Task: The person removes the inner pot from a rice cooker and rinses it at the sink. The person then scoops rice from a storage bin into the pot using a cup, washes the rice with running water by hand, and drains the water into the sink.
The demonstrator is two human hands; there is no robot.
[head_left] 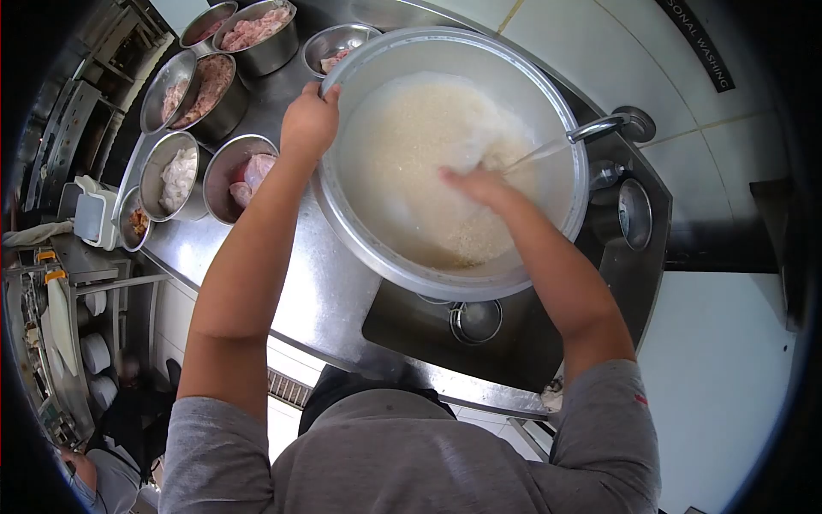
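Note:
A large round metal pot (pixel 336 184) stands tilted over the sink, filled with cloudy water and pale rice grains (pixel 411 146). At its upper left rim, my left hand (pixel 311 122) is closed around the edge. My right hand (pixel 481 186) dips into the rice water on the right side, its thumb stretched out to the left. The other fingers are mostly hidden by the water. From the tap (pixel 599 128), a stream of water runs into the pot just beside this hand.
Several metal bowls of raw meat stand at the upper left, among them a bowl of minced meat (pixel 224 103) and one of pale meat (pixel 175 176). In the sink (pixel 411 330) sits a small metal container (pixel 476 321). Another person (pixel 120 471) shows at the lower left.

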